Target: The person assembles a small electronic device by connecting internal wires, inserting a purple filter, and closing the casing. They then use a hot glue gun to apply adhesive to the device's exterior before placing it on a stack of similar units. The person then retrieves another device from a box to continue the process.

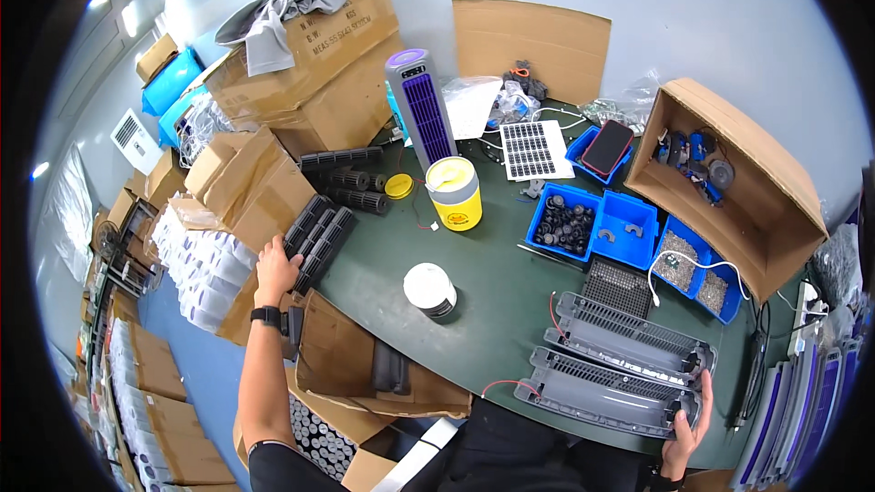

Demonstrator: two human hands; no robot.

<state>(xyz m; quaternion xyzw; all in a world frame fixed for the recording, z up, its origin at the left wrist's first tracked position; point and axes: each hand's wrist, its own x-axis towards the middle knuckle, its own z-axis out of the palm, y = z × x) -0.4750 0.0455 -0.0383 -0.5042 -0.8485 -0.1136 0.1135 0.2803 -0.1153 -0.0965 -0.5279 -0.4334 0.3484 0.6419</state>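
My left hand (pixel 276 271) reaches to the table's left edge, its fingers apart against the near ends of several black ribbed fan wheels (pixel 319 241). Whether it grips one cannot be made out. At the lower right my right hand (pixel 690 421) holds the right end of the nearer grey plastic fan housing (pixel 606 394), thumb on the near side and fingers behind the end. A second grey housing (pixel 633 339) lies just beyond it. Both have slotted grilles, open troughs facing up and red wires at the left.
A grey-purple tower fan (pixel 421 107) stands behind a yellow tub (pixel 454 196). A white-lidded jar (pixel 429 290) sits mid-table. Blue bins (pixel 629 223) hold small parts, near a tilted cardboard box (pixel 756 164). Below the left edge, an open carton (pixel 337 355) contains dark parts.
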